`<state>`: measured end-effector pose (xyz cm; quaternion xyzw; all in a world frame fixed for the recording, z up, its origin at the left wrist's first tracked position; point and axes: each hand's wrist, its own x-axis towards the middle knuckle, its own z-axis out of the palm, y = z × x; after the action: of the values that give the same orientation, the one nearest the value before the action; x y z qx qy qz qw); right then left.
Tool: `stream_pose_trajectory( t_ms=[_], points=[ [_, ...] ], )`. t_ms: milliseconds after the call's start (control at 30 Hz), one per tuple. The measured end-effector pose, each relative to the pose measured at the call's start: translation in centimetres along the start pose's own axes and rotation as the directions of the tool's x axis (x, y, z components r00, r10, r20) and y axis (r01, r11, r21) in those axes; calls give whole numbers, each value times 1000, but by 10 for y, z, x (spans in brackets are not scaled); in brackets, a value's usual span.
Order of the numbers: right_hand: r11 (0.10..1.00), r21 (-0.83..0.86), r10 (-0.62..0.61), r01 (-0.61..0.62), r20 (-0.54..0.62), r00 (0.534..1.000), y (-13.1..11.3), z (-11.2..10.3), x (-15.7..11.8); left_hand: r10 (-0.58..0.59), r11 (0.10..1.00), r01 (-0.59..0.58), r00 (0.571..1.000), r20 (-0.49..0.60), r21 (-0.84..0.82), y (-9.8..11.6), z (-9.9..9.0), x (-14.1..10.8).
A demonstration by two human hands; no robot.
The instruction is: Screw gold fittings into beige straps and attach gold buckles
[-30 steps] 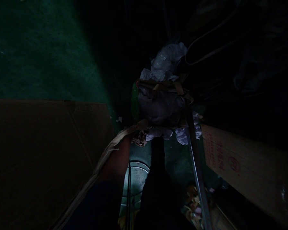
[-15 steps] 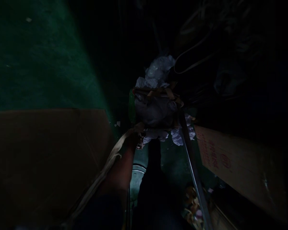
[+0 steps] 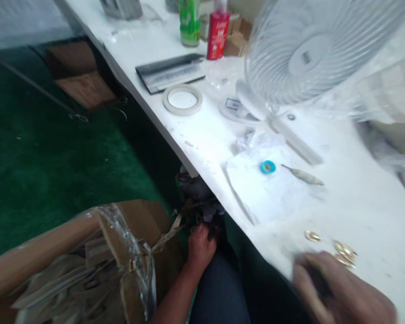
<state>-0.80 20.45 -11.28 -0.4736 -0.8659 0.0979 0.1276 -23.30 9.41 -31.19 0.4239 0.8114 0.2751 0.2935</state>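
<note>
My left hand [image 3: 201,246] is low beside the table, its fingers closed at a dark, crumpled bundle [image 3: 197,189] partly under the table edge; what the fingers grip is hidden. A pale strip [image 3: 168,234] runs from there to an open carton. My right hand [image 3: 340,283], smeared by motion, is at the table's front edge with its fingers bent, close to several gold-coloured rings [image 3: 344,253]. Whether it holds anything is unclear. A single gold piece [image 3: 312,236] lies further left, and a blue ring-shaped item [image 3: 267,167] sits on white paper beside a thin pointed tool [image 3: 303,175].
A white fan [image 3: 307,54] stands on the white table [image 3: 202,148], near a tape roll [image 3: 182,99], a red bottle [image 3: 218,33] and a green bottle [image 3: 189,22]. The open carton [image 3: 138,216], full of brown scraps, is at lower left. Another box [image 3: 84,85] stands on the green floor.
The view has risen from the dark space under the table to its bright top. My right hand now shows over the table. My left hand remains low near the bundle.
</note>
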Motion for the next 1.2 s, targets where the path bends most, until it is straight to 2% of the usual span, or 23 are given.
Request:
stream_pose_trajectory(
  t_ms=[67, 100, 133, 167, 233, 333, 400, 467, 533, 633, 733, 800, 867, 933, 1000, 1100, 1200],
  points=[
    [995, 81, -49, 50, -15, 999, -7, -11, 2, 122, 992, -121, 990, -63, 19, 42, -47, -28],
    [982, 177, -60, 61, -11, 998, -13, -16, 1, 212, 977, -211, 972, -103, 23, 62, -68, -39],
    [954, 295, -61, 59, -2, 998, -20, -22, -2, 326, 945, -327, 931, -162, 24, 82, -86, -48],
    [907, 419, -42, 36, 6, 999, -27, -28, -7, 441, 895, -444, 871, -217, 39, 101, -101, -55],
    [783, 620, 43, -41, 12, 999, -40, -41, -22, 646, 754, -652, 718, -260, 72, 135, -121, -63],
    [595, 781, 212, -188, 74, 975, -57, -60, -50, 827, 537, -841, 510, -238, 67, 176, -132, -73],
    [476, 841, 264, -258, 144, 954, -67, -71, -68, 883, 423, -906, 403, -242, 34, 195, -133, -84],
    [374, 886, 304, -275, 164, 939, -77, -80, -87, 910, 340, -940, 328, -253, 2, 204, -133, -99],
    [285, 926, 345, -247, 141, 928, -87, -87, -106, 916, 301, -953, 297, -269, -24, 206, -133, -119],
    [195, 964, 377, -182, 97, 921, -101, -97, -135, 898, 306, -948, 316, -305, -82, 204, -136, -150],
    [182, 975, 394, -128, 47, 918, -110, -105, -161, 862, 337, -920, 386, -328, -197, 206, -139, -179],
    [188, 977, 418, -96, 8, 908, -111, -110, -174, 829, 379, -874, 466, -309, -303, 211, -138, -196],
    [188, 980, 456, -61, -32, 889, -109, -113, -185, 785, 441, -795, 567, -251, -417, 218, -136, -212],
    [181, 983, 494, -25, -69, 866, -106, -116, -193, 732, 506, -676, 665, -148, -536, 226, -133, -224],
    [159, 987, 516, 14, -96, 851, -100, -119, -200, 686, 548, -533, 727, -18, -645, 235, -130, -235],
    [91, 994, 518, 68, -105, 849, -90, -126, -206, 645, 573, -376, 755, 118, -728, 249, -125, -247],
    [38, 995, 511, 95, -101, 854, -75, -133, -211, 642, 575, -339, 751, 153, -745, 263, -119, -256]
  ],
)
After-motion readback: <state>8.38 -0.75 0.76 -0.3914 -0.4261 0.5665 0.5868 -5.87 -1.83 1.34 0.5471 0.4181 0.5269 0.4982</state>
